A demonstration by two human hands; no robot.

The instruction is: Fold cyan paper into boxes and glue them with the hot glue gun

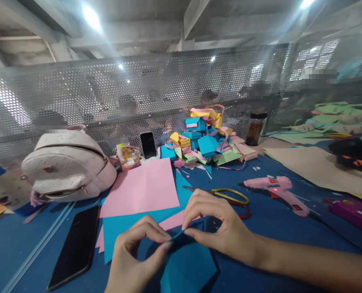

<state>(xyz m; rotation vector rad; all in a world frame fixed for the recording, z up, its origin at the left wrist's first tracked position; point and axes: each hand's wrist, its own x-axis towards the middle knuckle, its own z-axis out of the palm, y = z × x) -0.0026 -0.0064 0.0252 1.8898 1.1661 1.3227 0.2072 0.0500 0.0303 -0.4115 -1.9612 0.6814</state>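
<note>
Low in the middle of the head view is a folded piece of blue paper (188, 266), its upper edge pinched by both hands. My left hand (138, 252) grips one end of that edge between thumb and forefinger. A short way to the right, my right hand (213, 221) pinches the same edge with thumb and fingertips. Just behind the right hand lie scissors (231, 194) with yellow and red handles, partly covered by it. Pink paper sheets (144, 187) on top of a blue sheet (116, 230) lie beyond the hands.
At left are a black phone (74, 248) and a white backpack (68, 165). A pile of folded paper pieces (207, 144) stands at the back, beside a jar (256, 129). A pink glue gun (278, 191) with a cord lies right, near a purple tool (353, 215).
</note>
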